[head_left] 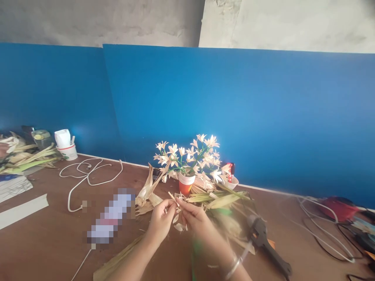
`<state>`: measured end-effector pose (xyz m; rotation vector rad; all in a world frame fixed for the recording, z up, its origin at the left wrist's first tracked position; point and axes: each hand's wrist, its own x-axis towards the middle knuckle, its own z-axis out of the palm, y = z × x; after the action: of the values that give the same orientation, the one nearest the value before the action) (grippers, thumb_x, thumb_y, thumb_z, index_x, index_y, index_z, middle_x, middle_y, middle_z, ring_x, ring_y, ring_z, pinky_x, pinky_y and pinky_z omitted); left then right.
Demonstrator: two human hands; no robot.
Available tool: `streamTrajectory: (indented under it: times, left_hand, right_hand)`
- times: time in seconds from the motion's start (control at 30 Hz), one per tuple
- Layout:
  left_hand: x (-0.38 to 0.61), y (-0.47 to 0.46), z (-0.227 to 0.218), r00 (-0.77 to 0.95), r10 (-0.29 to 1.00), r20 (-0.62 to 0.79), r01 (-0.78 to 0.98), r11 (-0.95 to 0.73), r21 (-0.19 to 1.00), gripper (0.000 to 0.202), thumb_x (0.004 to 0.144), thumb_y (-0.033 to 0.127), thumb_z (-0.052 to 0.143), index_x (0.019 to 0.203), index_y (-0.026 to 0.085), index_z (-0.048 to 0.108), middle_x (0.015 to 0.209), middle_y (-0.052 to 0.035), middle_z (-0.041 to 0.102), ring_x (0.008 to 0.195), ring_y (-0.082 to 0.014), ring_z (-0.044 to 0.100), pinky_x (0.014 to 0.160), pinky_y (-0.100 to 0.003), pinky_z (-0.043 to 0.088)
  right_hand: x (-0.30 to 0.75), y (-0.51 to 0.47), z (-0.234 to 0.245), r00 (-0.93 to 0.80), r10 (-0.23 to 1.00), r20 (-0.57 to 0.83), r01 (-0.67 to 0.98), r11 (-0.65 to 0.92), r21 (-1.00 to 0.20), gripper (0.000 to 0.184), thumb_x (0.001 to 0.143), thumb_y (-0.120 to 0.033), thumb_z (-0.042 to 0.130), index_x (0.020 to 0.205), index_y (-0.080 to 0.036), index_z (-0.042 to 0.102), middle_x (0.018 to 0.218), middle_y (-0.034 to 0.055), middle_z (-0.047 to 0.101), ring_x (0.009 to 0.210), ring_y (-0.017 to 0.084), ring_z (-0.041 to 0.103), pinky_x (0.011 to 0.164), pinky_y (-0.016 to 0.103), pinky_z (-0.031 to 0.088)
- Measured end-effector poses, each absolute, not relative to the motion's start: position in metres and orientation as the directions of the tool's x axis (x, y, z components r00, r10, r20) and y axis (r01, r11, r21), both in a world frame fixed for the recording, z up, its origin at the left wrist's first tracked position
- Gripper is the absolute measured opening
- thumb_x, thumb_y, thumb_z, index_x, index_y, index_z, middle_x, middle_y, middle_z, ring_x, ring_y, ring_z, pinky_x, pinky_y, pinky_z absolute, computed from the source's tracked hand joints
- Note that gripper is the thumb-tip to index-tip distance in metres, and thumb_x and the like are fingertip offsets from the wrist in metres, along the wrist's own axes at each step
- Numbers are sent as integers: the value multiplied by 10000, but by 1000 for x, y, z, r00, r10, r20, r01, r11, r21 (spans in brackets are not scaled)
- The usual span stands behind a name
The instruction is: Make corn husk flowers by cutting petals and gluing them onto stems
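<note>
My left hand [162,219] and my right hand [195,217] meet in the middle, fingertips pinched together on a small pale piece of corn husk [172,196]. Its exact shape is partly covered by my fingers. Just behind them stands a red and white paper cup [186,185] with cream husk flowers [191,156] on green stems. Small cut husk petals [179,226] lie on the table under my hands. Off to the right of my right forearm rests a black glue gun [266,244].
Dry corn husks [146,189] and greenish husk leaves [225,200] surround the cup. A blurred-out flat object [111,216] and a white cable [88,175] lie on the brown table [52,249]. More husks [32,158] and a white cup [67,152] stand at left. Blue panels [234,97] border the back.
</note>
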<state>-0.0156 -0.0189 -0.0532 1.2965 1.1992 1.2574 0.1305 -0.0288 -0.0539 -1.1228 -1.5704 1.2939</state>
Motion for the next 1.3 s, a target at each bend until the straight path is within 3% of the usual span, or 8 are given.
streamTrajectory:
  times: [0.2, 0.43, 0.73, 0.9, 1.0, 1.07, 1.2, 1.3]
  left_hand:
    - [-13, -20, -57, -86, 995, 44, 1, -45, 999, 253, 742, 384, 568, 599, 175, 567, 527, 40, 482, 512, -109, 425, 481, -200, 346]
    - [-9, -24, -55, -109, 993, 42, -50, -48, 998, 313, 720, 443, 607, 578, 167, 566, 500, 49, 440, 494, -100, 370, 474, -206, 308]
    - [-5, -22, -60, -101, 995, 6, -109, -17, 994, 334, 715, 448, 615, 548, 171, 530, 482, 63, 399, 468, -84, 322, 462, -205, 271]
    - [-4, -25, -57, -103, 994, -39, -163, 22, 986, 309, 660, 416, 645, 517, 186, 496, 468, 63, 417, 459, -89, 365, 458, -203, 308]
    - [-7, -24, -54, -120, 993, -21, -119, 7, 993, 260, 667, 416, 628, 581, 178, 570, 517, 35, 505, 508, -120, 459, 501, -218, 370]
    - [-11, -21, -53, -146, 989, 24, -68, -34, 997, 264, 688, 427, 608, 628, 170, 612, 547, 19, 541, 546, -138, 497, 529, -227, 389]
    - [-16, -17, -54, -112, 989, 97, -11, -99, 995, 273, 722, 431, 586, 645, 171, 618, 541, 25, 532, 513, -128, 472, 508, -224, 375]
    - [-15, -19, -56, -52, 993, 106, 16, -105, 994, 252, 732, 412, 575, 651, 175, 610, 518, 45, 486, 446, -102, 393, 458, -215, 324]
  right_hand:
    - [123, -28, -75, -313, 848, 427, 618, 524, -587, 616, 790, -45, 351, 1349, -230, 530, 752, 44, 572, 622, 159, 538, 581, 269, 445]
    - [119, -31, -82, -311, 825, 472, 805, 493, -330, 684, 712, 13, 410, 1346, -213, 529, 872, 80, 654, 707, 190, 631, 607, 262, 512]
    - [115, -33, -82, -343, 787, 513, 862, 480, -161, 576, 765, -2, 436, 1287, -190, 589, 881, 94, 693, 717, 218, 648, 602, 293, 528]
    - [122, -27, -81, -208, 837, 506, 845, 414, -338, 527, 758, -31, 444, 1240, -145, 626, 953, 131, 702, 818, 257, 649, 702, 347, 528]
    - [137, -21, -73, 46, 897, 439, 700, 284, -655, 456, 800, -92, 415, 1179, -140, 665, 1011, 142, 699, 878, 249, 641, 769, 350, 500]
    - [144, -18, -65, 126, 955, 269, 443, 188, -877, 404, 854, -225, 445, 1186, -135, 656, 899, 119, 710, 712, 208, 622, 653, 316, 483]
    - [143, -22, -51, -246, 964, -96, -65, -115, -991, 704, 768, -400, 630, 1401, -159, 440, 629, 8, 635, 427, 98, 407, 452, 227, 311]
    - [135, -25, -53, -333, 937, -109, -112, -154, -982, 617, 757, -383, 651, 1326, -170, 542, 569, -32, 546, 468, 85, 397, 483, 213, 304]
